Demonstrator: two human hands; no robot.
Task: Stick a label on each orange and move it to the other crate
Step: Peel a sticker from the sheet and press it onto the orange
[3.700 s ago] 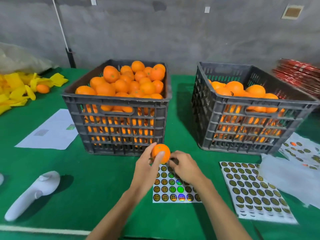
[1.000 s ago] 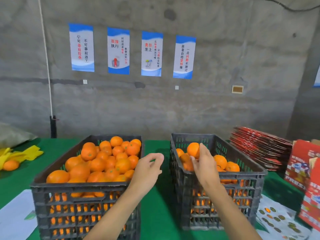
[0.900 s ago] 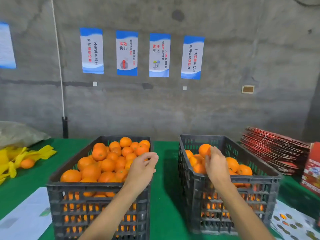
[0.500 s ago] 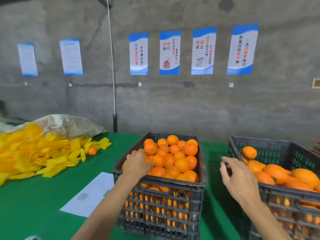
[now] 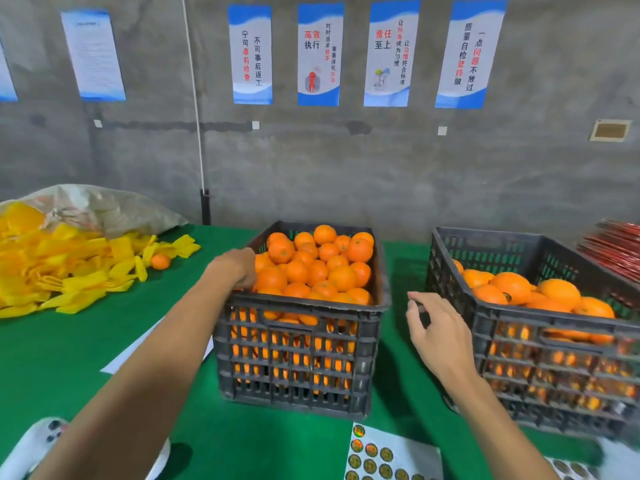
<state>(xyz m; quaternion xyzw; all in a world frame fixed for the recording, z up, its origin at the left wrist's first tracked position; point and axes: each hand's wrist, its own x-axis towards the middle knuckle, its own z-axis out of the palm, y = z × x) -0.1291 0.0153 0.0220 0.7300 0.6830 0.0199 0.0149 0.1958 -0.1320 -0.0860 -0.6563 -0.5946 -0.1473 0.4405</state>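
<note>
Two crates are seen on the green surface [image 5: 86, 344]: the left crate [image 5: 298, 355] heaped with oranges [image 5: 311, 268], the right crate [image 5: 554, 368] partly filled and cut off at the frame edge. The left hand [image 5: 235, 268] is sunk among the oranges at the left crate's near-left corner, its fingers hidden, so their state cannot be told. The right hand [image 5: 438, 332] is held over the open strip between the crates, fingers loosely curled and holding nothing; the label sheet [image 5: 384, 459] is cropped at the bottom edge.

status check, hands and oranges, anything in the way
Left hand reaching into the left crate, fingers hidden among oranges. Right hand empty, between the crates. Right crate part filled. Nothing blocking.
</note>
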